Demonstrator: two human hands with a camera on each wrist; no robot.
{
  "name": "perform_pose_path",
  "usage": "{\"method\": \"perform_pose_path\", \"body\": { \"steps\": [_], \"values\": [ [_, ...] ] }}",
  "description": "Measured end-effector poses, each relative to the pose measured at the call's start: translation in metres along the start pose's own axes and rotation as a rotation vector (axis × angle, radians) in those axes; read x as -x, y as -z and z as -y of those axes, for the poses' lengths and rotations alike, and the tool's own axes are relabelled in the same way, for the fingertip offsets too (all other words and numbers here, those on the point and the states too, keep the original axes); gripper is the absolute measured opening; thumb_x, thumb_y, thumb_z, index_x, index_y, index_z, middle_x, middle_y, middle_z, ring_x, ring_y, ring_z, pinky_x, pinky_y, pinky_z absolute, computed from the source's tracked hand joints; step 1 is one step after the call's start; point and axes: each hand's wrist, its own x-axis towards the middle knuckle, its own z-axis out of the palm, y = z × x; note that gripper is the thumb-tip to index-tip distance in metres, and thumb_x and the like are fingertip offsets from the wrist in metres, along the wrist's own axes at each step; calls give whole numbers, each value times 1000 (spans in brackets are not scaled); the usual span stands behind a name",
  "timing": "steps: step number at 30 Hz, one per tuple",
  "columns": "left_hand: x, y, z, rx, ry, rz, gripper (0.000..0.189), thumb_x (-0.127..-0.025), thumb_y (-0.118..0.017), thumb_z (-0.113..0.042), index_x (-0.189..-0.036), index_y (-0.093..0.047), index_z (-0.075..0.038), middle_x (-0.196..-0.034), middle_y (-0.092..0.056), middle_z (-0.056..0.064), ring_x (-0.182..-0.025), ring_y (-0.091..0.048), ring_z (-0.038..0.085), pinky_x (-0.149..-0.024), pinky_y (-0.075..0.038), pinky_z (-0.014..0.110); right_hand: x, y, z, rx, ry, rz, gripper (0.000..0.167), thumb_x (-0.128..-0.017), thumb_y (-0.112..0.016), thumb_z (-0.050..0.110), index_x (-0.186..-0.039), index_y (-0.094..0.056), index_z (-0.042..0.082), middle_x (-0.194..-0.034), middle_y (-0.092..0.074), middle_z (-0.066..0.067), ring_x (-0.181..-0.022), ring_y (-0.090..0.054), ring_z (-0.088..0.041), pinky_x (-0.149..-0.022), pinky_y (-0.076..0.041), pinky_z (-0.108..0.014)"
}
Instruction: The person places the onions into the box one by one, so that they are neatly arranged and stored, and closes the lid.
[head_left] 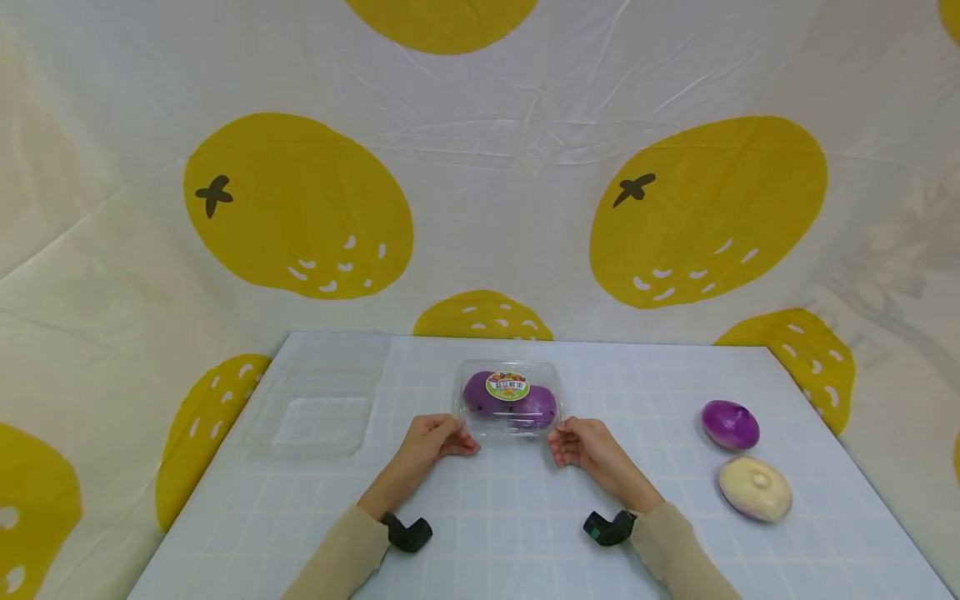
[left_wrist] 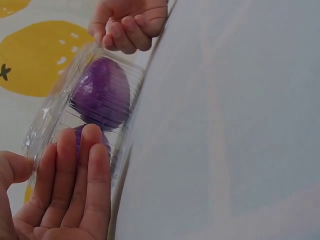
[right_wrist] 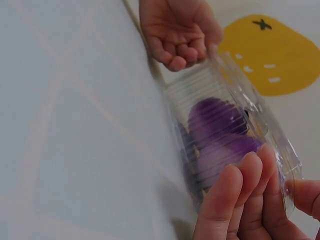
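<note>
A clear plastic clamshell box (head_left: 510,433) with a green and yellow label sits on the table, its lid down over two glossy purple, round onion-like vegetables (head_left: 535,407). At its near left corner, my left hand (head_left: 431,442) pinches the rim between thumb and index finger. The right hand (head_left: 588,450) pinches the rim at the near right corner in the same way. In the left wrist view, the box's ribbed side wall (left_wrist: 131,75) stands between both hands. The right wrist view shows the purple vegetables (right_wrist: 215,120) through the plastic.
Another clear plastic container (head_left: 318,425) lies open at the left of the table. Toward the right lie a loose purple vegetable (head_left: 730,424) and a cream-coloured one (head_left: 755,488) with a round nub. A fruit-printed cloth (head_left: 495,208) hangs behind the table.
</note>
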Motion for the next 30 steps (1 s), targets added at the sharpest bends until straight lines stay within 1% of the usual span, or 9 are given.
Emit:
{"method": "perform_pose_path", "body": {
  "steps": [11,19,25,30],
  "values": [
    [-22,5,-3,48,-39,-12,29,-103,-51,-11,-95,-63,13,-92,-70,22,-91,-72,32,-88,-58,42,-21,5,9,-36,0,-31,27,-101,-44,13,-91,-66,1,-84,-66,-7,-73,-61,-17,-70,-58,-28],
    [-37,7,-7,90,-31,-37,27,-102,-51,-9,-96,-62,15,-91,-70,22,-91,-72,33,-89,-58,45,-35,9,13,-78,-26,-52,27,-101,-46,14,-91,-67,1,-86,-66,-8,-73,-61,-18,-72,-58,-28],
    [-46,9,-10,109,-24,-56,28,-103,-51,-9,-96,-62,16,-90,-71,21,-91,-72,33,-90,-57,46,-44,11,15,-112,-16,-69,27,-101,-46,12,-89,-67,2,-83,-66,-7,-72,-61,-17,-70,-58,-28],
    [-55,10,-9,153,-31,-66,26,-102,-51,-7,-92,-64,13,-87,-71,21,-89,-72,33,-89,-57,46,-51,14,17,-122,-6,-72,27,-101,-46,12,-87,-68,3,-82,-67,-6,-72,-62,-17,-70,-58,-28]
  ]
}}
